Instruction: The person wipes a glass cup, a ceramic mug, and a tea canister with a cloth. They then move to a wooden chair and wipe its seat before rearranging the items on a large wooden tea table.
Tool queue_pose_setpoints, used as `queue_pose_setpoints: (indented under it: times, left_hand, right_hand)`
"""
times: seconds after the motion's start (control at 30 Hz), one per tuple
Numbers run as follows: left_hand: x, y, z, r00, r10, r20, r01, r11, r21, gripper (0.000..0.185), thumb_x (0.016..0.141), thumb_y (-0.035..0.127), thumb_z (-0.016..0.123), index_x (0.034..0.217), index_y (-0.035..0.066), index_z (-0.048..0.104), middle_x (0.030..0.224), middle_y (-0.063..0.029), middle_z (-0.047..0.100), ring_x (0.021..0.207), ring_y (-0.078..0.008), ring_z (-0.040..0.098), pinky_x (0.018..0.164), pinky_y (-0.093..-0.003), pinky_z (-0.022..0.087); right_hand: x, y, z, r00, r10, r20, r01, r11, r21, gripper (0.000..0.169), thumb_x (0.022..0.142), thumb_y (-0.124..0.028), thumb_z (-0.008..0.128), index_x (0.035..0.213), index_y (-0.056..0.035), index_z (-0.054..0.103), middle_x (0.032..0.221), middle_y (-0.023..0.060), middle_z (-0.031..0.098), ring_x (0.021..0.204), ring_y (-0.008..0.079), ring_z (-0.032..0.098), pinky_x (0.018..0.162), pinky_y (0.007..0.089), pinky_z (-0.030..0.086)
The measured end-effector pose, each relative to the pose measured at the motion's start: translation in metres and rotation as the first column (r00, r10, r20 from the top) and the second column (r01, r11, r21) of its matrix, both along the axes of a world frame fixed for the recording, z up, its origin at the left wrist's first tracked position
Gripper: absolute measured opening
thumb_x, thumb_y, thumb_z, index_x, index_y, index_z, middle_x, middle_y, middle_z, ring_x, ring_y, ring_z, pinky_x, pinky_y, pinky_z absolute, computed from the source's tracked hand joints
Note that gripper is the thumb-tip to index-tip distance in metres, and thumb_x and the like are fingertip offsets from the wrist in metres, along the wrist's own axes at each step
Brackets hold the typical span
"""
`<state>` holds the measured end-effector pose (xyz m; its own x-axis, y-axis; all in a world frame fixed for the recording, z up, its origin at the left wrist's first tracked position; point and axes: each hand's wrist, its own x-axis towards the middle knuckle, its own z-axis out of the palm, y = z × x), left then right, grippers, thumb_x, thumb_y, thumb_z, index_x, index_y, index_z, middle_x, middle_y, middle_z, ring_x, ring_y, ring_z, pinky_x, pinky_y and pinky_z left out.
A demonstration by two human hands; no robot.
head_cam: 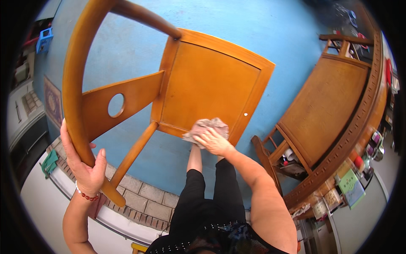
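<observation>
A wooden armchair (209,85) with a framed seat panel, a curved top rail and a back splat with a round hole stands before me. My left hand (85,171) is around the curved rail near its lower end, thumb apart from the fingers. On the near edge of the seat, my right hand (214,141) presses a crumpled grey-pink cloth (206,125) flat with its fingers spread over it. A small white spot (245,114) shows on the seat frame to the right of the cloth. The chair's legs are hidden beneath the seat.
A darker wooden bench (326,108) stands at the right beside a long carved table edge (345,158) bearing boxes and jars. Blue floor surrounds the chair. Brick-patterned tiles (136,193) lie nearer me. A blue plastic stool (44,40) and a green cloth (49,163) are at the left.
</observation>
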<state>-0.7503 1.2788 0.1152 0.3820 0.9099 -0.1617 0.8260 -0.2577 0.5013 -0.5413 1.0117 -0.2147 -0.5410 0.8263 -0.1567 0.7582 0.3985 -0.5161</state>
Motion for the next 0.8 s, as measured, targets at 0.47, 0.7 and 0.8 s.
queue_pose_setpoints:
  times: [0.47, 0.7, 0.8]
  left_hand:
    - [0.000, -0.001, -0.006, 0.995, -0.098, -0.022, 0.100, 0.990, 0.096, 0.082, 0.076, 0.008, 0.062, 0.148, 0.009, 0.021, 0.110, -0.0087, 0.053, 0.079, -0.0146, 0.053, 0.071, -0.0271, 0.048]
    - [0.005, -0.005, -0.002, 0.996, -0.089, 0.023, 0.087, 0.992, 0.094, 0.081, 0.075, 0.003, 0.061, 0.146, 0.009, 0.024, 0.108, -0.0072, 0.053, 0.082, -0.0154, 0.053, 0.074, -0.0280, 0.047]
    - [0.001, -0.007, -0.002, 0.998, -0.058, 0.004, 0.057, 0.994, 0.090, 0.080, 0.075, 0.003, 0.061, 0.146, 0.009, 0.025, 0.107, -0.0082, 0.054, 0.084, -0.0171, 0.053, 0.076, -0.0290, 0.047]
  right_hand:
    - [0.123, 0.051, -0.035, -0.096, -0.860, -0.501, 0.995, -0.074, -0.064, 0.042, 0.090, -0.022, 0.056, 0.126, -0.0011, 0.048, 0.120, 0.0160, 0.054, 0.110, 0.0295, 0.052, 0.094, 0.0375, 0.045]
    - [-0.016, -0.137, -0.027, -0.441, -0.894, -0.080, 0.850, -0.388, -0.355, 0.025, 0.093, -0.017, 0.048, 0.106, 0.0008, 0.059, 0.096, 0.0244, 0.063, 0.088, 0.0407, 0.062, 0.077, 0.0453, 0.048]
    - [-0.048, -0.126, 0.019, -0.117, -0.989, -0.090, 0.991, -0.111, -0.068, 0.024, 0.083, -0.012, 0.055, 0.103, -0.0004, 0.060, 0.100, 0.0235, 0.060, 0.090, 0.0405, 0.058, 0.077, 0.0461, 0.047]
